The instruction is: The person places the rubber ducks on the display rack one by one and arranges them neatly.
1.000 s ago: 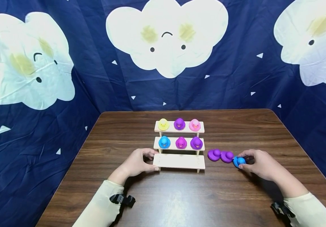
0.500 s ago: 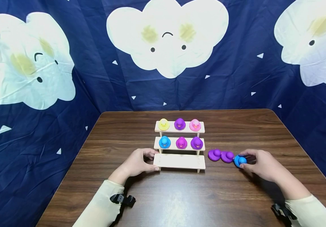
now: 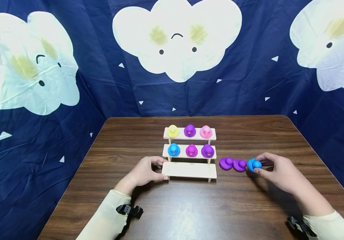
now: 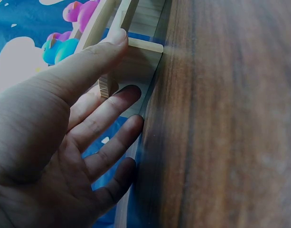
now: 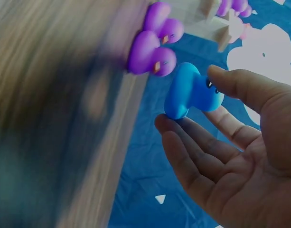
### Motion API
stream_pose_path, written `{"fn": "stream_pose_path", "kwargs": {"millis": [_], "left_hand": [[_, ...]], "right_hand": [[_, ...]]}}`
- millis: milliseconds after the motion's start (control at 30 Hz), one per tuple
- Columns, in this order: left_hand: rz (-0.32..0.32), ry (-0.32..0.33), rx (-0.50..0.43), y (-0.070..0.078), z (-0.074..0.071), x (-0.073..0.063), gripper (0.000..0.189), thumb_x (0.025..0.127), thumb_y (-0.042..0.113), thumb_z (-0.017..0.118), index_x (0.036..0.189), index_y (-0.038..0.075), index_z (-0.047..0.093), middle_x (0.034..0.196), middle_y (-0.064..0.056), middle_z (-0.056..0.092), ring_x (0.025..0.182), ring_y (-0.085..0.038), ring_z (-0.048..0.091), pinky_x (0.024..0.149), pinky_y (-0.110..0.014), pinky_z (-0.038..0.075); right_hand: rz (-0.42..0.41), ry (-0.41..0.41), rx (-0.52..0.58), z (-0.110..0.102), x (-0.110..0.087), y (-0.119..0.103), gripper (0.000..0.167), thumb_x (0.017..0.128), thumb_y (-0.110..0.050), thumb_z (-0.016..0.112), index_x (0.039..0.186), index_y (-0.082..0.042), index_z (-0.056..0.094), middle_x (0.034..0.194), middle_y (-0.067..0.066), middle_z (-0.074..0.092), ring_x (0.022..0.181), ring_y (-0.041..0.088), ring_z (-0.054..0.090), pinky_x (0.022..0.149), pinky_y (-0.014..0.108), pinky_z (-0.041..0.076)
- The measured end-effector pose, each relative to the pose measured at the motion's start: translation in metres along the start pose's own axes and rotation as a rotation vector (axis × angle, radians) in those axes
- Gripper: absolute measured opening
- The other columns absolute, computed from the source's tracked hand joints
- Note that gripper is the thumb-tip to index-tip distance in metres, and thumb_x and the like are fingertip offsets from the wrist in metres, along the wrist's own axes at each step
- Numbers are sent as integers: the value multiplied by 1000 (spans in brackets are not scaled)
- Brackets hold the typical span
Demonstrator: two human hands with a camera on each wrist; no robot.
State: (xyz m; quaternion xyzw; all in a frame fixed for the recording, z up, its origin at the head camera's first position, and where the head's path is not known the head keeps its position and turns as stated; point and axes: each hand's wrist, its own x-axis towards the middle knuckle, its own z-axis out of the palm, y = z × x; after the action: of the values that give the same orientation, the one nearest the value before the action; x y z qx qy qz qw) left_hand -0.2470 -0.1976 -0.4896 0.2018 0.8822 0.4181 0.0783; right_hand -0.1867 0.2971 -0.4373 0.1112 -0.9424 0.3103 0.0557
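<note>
Head view: hands (image 3: 144, 171) (image 3: 282, 171) hold stand (image 3: 188, 170) and blue duck (image 3: 254, 164) well inside table (image 3: 195, 203) edges.

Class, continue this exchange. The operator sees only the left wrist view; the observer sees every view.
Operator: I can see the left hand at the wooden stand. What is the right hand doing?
Observer: The right hand pinches a blue toy duck.
Operator: What is on the table between that hand and the wooden stand?
Observer: Two purple toy ducks, next to each other.
Operator: Does the blue toy duck touch either of them?
Observer: No, the right wrist view shows a gap between it and the nearer purple one.
</note>
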Motion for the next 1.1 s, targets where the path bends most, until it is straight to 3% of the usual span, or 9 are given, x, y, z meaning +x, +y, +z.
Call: {"fn": "stream_pose_path", "kwargs": {"millis": [267,433,800,1100], "left_hand": [[4,5,11,-2,1,1,52,73,30,99,119,26,75,100,12,71,99,-12,66,90,-38,53],[10,3,7,-2,0,0,53,73,33,99,119,25,75,100,12,71,99,-13,66,89,-37,53],[11,5,29,-2,0,1,51,74,31,98,119,27,75,99,14,71,98,-11,65,91,-39,53],[14,-4,8,-1,0,0,51,74,28,98,119,26,75,99,13,72,98,-11,66,91,-40,53]], "right_hand": [[-97,74,65,6,-1,-22,24,88,-16,87,109,-16,75,101,-1,77,92,10,71,74,29,60],[-166,85,107,14,1,-37,26,86,-11,88,109,-14,76,106,-1,76,94,12,72,78,26,60],[-203,58,83,32,9,-65,28,87,-15,88,112,-16,77,108,-1,76,92,18,72,77,42,62],[-222,18,119,51,16,-80,30,86,-16,89,113,-17,78,109,-6,76,93,12,72,81,43,61]]}}
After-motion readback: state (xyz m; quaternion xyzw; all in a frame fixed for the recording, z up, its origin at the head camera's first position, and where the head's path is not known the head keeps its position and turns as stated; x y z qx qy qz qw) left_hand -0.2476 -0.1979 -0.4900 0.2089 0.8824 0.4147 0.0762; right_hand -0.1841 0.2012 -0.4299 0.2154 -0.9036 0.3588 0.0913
